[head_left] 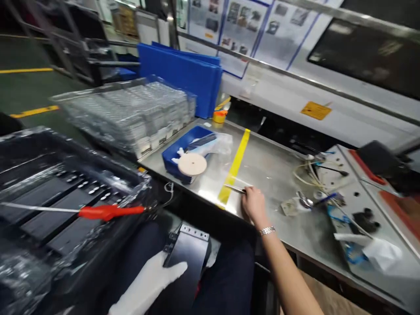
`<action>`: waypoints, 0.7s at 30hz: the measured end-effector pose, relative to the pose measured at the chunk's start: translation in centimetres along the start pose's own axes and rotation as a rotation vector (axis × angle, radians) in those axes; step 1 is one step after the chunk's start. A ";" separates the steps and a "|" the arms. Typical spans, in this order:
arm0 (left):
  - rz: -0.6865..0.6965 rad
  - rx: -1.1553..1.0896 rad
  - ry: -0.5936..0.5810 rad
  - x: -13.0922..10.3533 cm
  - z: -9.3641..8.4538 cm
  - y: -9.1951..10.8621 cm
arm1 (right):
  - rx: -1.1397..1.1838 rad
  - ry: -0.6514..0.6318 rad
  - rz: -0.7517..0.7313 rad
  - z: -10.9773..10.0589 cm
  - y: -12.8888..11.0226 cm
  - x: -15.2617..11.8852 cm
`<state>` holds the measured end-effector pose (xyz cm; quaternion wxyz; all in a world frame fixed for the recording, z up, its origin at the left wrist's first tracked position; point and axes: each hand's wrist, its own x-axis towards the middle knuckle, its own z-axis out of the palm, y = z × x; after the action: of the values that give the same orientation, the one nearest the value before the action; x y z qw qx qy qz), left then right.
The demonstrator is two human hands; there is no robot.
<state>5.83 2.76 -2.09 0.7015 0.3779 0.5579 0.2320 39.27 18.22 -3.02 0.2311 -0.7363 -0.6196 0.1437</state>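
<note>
The left hand [154, 280], in a white glove, grips a flat black plate [187, 253] by its lower edge, thumb across the face; the plate rests on the person's lap, and a pale strip with small holes runs along its top edge. The bare right hand [254, 204], a metal watch [267, 230] at the wrist, lies on the steel desk [272, 166] with its fingers closed on a thin metal tool [234, 189], right beside a yellow tape line [234, 168].

A blue bin [179, 151] on the desk holds a round tan disc [192, 164], a white piece and a crumpled clear bag. Behind it stand stacked clear plastic trays [131, 113], ribbed and glossy. At left a black tray [49, 197] lined with clear film holds dark flat slabs in rows; a red-handled tool [108, 212] lies across it. Loose wires [311, 170] and small parts lie tangled at the desk's right end.
</note>
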 end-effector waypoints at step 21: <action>-0.090 -0.189 0.032 1.3 0.8 0.6 | 0.768 -0.167 0.482 0.9 -2.7 -22.7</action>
<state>7.04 3.89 -2.37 0.7348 0.2810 0.5611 0.2576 32.21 -3.55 -4.04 0.3963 -0.7064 -0.3491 0.4712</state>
